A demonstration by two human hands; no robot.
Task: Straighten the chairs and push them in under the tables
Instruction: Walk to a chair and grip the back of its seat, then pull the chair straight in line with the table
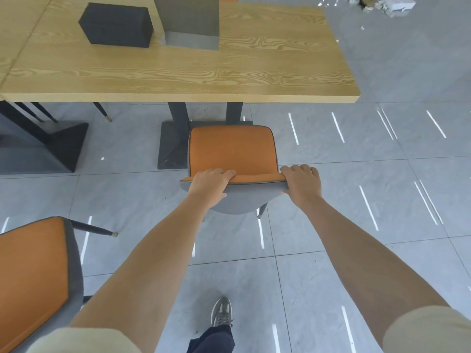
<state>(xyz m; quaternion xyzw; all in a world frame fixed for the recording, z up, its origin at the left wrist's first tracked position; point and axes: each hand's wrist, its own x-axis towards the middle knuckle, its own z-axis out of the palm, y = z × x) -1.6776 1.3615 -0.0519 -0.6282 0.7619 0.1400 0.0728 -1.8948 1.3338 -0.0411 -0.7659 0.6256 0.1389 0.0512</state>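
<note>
An orange chair (230, 149) with a grey back stands on the floor just in front of the wooden table (178, 75), its seat facing the table and outside the table's front edge. My left hand (210, 183) grips the left end of the chair's top rail, fingers curled over it. At the rail's right end, my right hand (302, 183) grips in the same way. A second orange chair (38, 278) sits at the lower left, turned at an angle and apart from the table.
A black box (117, 24) and a grey block (191, 21) sit on the table. Dark table bases (173, 146) stand under it, another base (51, 146) at left. Rubble (382, 5) lies at far right. My foot (221, 312) is on the grey tiles.
</note>
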